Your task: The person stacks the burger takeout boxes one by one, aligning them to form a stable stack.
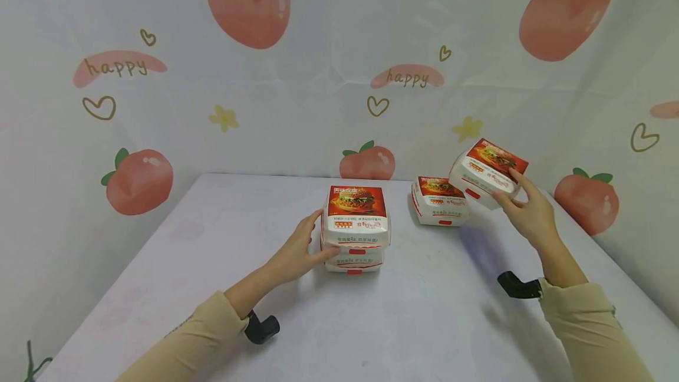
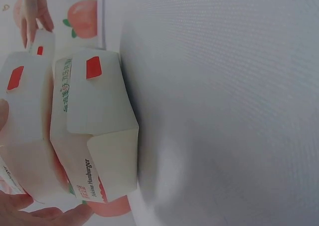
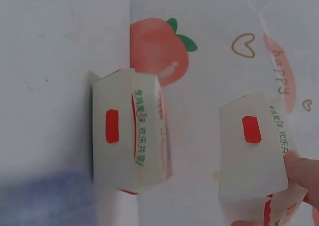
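Observation:
Two white burger boxes with red picture lids stand stacked mid-table. My left hand (image 1: 294,252) grips the upper box (image 1: 355,220) of the stack by its left side, thumb at the front, fingers along the side. Below it, the lower box (image 1: 353,261) rests on the table. My right hand (image 1: 527,214) holds another burger box (image 1: 489,173), tilted and raised at the right, with thumb on the front and fingers on the lid. Under and left of that one, a fourth burger box (image 3: 114,158) sits on the table near the back edge.
The white table (image 1: 223,335) runs back to a pale curtain (image 1: 297,99) printed with red fruit, hearts and "happy". Black wrist mounts (image 1: 261,328) jut from both sleeves. A thin dark green cord (image 1: 33,364) shows at the lower left.

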The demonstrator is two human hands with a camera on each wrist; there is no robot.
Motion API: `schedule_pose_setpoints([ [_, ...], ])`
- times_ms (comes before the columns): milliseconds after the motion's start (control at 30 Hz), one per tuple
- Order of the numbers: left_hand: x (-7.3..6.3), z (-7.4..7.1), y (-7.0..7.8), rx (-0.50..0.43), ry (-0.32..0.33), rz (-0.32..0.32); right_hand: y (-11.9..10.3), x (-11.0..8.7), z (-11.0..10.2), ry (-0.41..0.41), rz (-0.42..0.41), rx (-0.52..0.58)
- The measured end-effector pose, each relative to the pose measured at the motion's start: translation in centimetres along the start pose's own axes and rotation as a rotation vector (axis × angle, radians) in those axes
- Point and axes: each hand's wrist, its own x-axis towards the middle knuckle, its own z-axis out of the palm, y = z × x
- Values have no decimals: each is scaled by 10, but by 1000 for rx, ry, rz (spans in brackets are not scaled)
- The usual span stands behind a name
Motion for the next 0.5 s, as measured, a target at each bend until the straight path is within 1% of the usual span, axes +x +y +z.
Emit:
schedule_pose_setpoints([
  [267,1,0,-1,-10,-1,-5,-12,-3,-3,4,-76,6],
  [500,0,1,-2,-19,-2,-8,-23,-6,-3,-31,-79,20],
])
